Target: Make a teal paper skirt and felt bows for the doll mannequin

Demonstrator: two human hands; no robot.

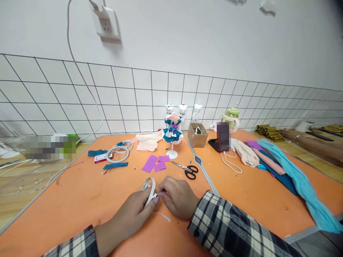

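Note:
A roll of white tape [152, 184] stands tilted in my left hand [136, 207], held between thumb and fingers. Close against it, my right hand [177, 196] pinches at the tape's loose end; the exact grip is hidden by the fingers. A thin whitish strip [164, 216] lies on the orange table below both hands. Just beyond them are black-handled scissors [190, 172], lying slightly open, and several purple fabric pieces [150, 163]. Farther back, a small dress form [173, 134] on a white stand wears a teal, pink and white ruffled dress.
Two tape rolls [118, 154] and teal fabric strips [115, 165] lie at left. Behind are white mannequins [197, 111], a cardboard box [197, 137], a phone [223, 137] and a bottle [230, 117]. Long fabric pieces [294, 167] cover the right side. A table seam [205, 175] runs lengthwise.

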